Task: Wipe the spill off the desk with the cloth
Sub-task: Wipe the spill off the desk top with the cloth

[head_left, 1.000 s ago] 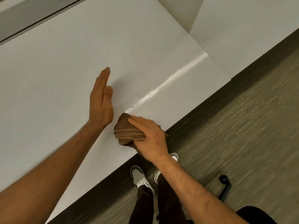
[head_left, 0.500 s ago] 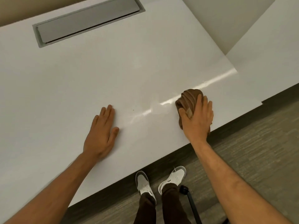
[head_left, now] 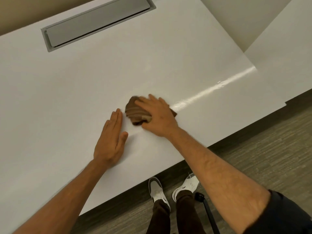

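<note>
White desk (head_left: 70, 92) across most of the frame, running from upper left to the right edge; glossy streak of reflected light (head_left: 211, 89) slanting from centre right up toward the desk's far corner; second white surface (head_left: 285, 53) adjoining at the upper right. Grey recessed hatch (head_left: 94, 22) set into the desk at upper left, now fully inside the frame, more so than half a second ago. Grey-brown floor (head_left: 263, 149) along the lower right. Two bare forearms reaching in from the bottom edge; dark sleeve (head_left: 287, 215) at lower right. Dark trouser legs and white shoes (head_left: 157, 190) at bottom centre, with a black rod (head_left: 208, 215) just beside them.

Left hand (head_left: 112, 141) flat on the desk at centre, palm down, fingers straight and together, thumb a little apart, holding nothing; placed much as before. Right hand (head_left: 157, 115) pressed on top of the brown cloth (head_left: 135, 112), fingers spread over it and slightly blurred, thumb against its near edge. Cloth bunched in folds, resting on the desk at mid-frame, just beside the left fingertips but not touching; half a second ago well to the right near the desk's front edge, since swept leftward along the streak. No distinct spill to be made out on the surface.
</note>
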